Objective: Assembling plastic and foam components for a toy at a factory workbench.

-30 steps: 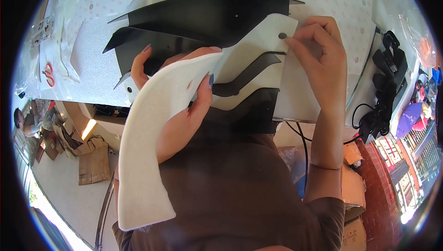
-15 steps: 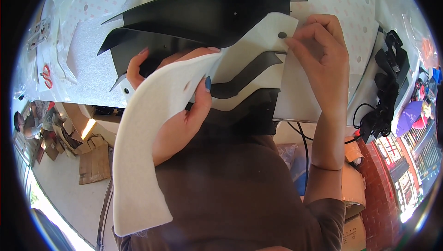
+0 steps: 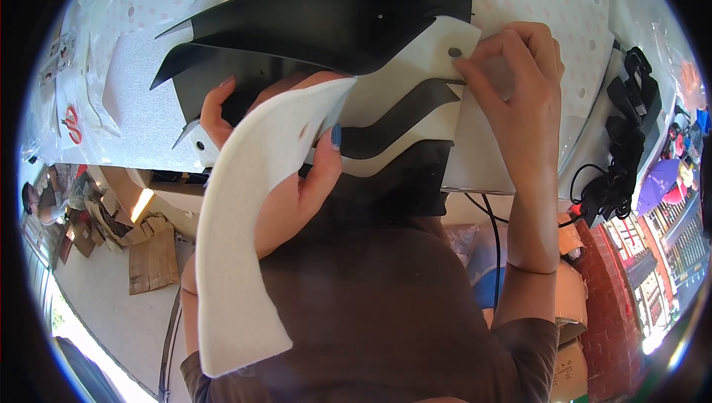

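A long curved strip of thick white felt (image 3: 236, 255) runs over a glossy black curved panel (image 3: 319, 17); its loose left half folds back and hangs down in front of my chest. My left hand (image 3: 293, 206) grips the strip and panel at the middle, the blue-nailed thumb in front and the other fingers on the panel's far side. The felt's right part lies along the panel, with a dark round hole near its end. Beside that hole my right hand (image 3: 523, 69) has thumb and index closed at the felt's edge. Whether they pinch it is hard to see.
Under the panel is a white table (image 3: 489, 173) with patterned sheeting. Red-handled scissors (image 3: 72, 125) lie at the left, near clear plastic. A black cable bundle (image 3: 630, 129) sits at the right edge. Cardboard boxes (image 3: 152, 255) stand on the floor; another person (image 3: 44, 199) is far left.
The hanging felt end has swung slightly right. The panel has shifted a little, and my right hand stays beside the hole with its fingers slightly rearranged.
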A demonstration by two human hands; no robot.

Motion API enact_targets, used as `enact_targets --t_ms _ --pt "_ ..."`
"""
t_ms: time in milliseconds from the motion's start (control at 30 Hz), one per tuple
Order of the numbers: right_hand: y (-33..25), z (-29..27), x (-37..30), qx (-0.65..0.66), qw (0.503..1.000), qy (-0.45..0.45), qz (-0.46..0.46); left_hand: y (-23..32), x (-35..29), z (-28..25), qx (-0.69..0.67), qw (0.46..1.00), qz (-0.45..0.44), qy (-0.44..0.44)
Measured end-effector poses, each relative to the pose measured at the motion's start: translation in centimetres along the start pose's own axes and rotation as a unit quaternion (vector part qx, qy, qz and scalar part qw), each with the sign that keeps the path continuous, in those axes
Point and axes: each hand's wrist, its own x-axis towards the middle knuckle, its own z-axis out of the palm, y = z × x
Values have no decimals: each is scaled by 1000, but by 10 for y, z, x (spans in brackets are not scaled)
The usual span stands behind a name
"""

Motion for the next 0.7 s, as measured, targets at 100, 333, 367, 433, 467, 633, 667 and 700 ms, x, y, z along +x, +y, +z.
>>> enact_targets --t_ms 100,333,367,433,467,633,667,700 --pt "3 -3 0 -71 997 -6 16 0 1 2 11 1000 4 -1" --pt "3 16 12 -116 991 64 5 2 -4 1 -23 999 -24 13" --pt "5 20 14 -140 987 79 7 1 -3 4 -16 999 -19 24" --pt "6 22 14 -146 986 77 16 -1 -2 12 -17 999 -17 48" --pt "3 21 13 -145 986 73 25 1 -2 12 -13 998 -22 49" --pt "-24 -11 13 12 998 -25 -63 6 -1 15 104 989 -83 71" --pt "-36 -17 9 61 987 -107 -101 6 -3 12 105 987 -107 64" --pt "-44 -17 9 64 987 -109 -103 7 -4 9 107 986 -110 64"
